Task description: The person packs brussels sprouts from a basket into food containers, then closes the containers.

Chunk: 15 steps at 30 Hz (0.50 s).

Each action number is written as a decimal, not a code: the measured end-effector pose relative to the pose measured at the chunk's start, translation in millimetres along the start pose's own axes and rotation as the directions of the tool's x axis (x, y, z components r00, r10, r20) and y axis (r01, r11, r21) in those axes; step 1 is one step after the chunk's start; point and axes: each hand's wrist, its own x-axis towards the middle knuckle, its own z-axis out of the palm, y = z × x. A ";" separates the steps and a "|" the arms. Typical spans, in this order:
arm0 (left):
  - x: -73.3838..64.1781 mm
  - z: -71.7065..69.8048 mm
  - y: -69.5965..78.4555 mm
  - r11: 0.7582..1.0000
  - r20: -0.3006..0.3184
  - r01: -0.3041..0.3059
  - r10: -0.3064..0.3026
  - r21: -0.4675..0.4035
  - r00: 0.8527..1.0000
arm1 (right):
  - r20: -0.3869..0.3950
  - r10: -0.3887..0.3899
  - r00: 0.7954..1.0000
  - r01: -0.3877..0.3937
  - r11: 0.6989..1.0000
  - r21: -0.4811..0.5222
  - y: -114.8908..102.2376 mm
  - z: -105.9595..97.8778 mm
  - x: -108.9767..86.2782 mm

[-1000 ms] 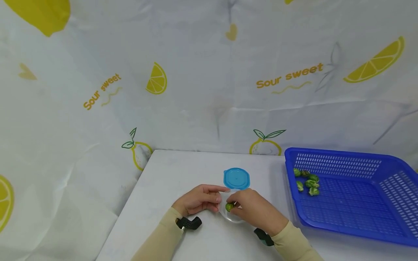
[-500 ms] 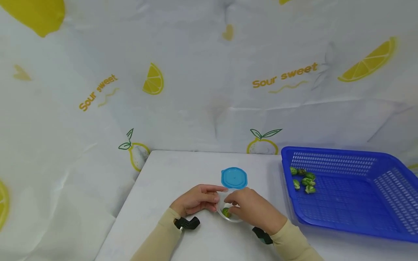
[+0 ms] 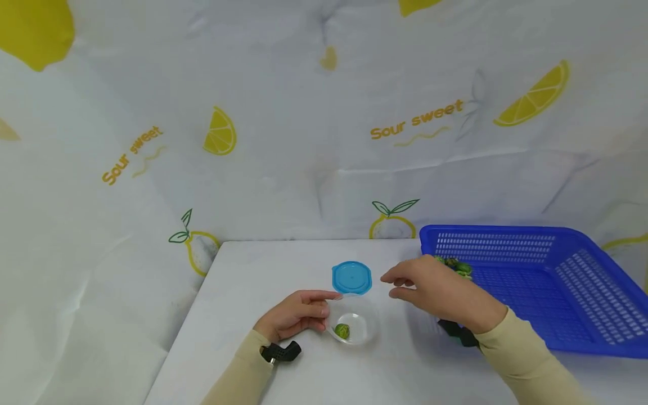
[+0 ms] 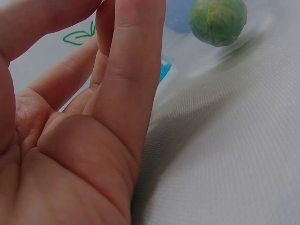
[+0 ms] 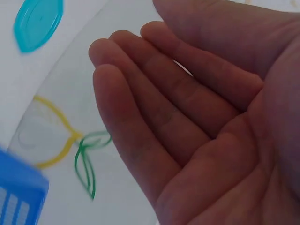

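A clear plastic bowl (image 3: pixel 363 326) stands on the white table with one green Brussels sprout (image 3: pixel 342 331) inside, near its left front wall. My left hand (image 3: pixel 295 315) holds the bowl's left rim between thumb and fingers. The same sprout (image 4: pixel 218 21) shows through the clear wall in the left wrist view. My right hand (image 3: pixel 440 289) is in the air between the bowl and the blue basket (image 3: pixel 516 298), its fingers loosely bent. Its palm (image 5: pixel 220 173) is bare in the right wrist view. Several more sprouts (image 3: pixel 463 268) lie in the basket's left corner, partly hidden behind the right hand.
Just behind the bowl lies a blue lid (image 3: pixel 351 277), flat on the table (image 3: pixel 273 270). The large basket fills the table's right side with raised walls. A white backdrop sheet (image 3: pixel 283 140) with lemon prints rises behind the table's far edge.
My right hand has let go of the sprout, which now lies in the bowl, and has moved right towards the basket. The left hand stays at the bowl. The head view has turned slightly right.
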 end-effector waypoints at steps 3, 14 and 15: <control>0.7 -1.2 -2.5 1.000 0.002 -0.001 0.001 0.001 1.000 | 0.002 0.034 0.999 -0.034 0.999 0.016 21.8 -18.0 -6.2; -2.2 0.8 -1.0 1.000 0.027 -0.006 0.007 -0.029 1.000 | 0.092 0.182 0.979 -0.181 0.983 -0.014 134.1 -55.6 -18.9; -1.8 1.1 -0.9 0.999 0.028 -0.005 0.006 -0.033 1.000 | 0.103 0.195 0.975 -0.195 0.981 -0.017 143.1 -57.3 -19.6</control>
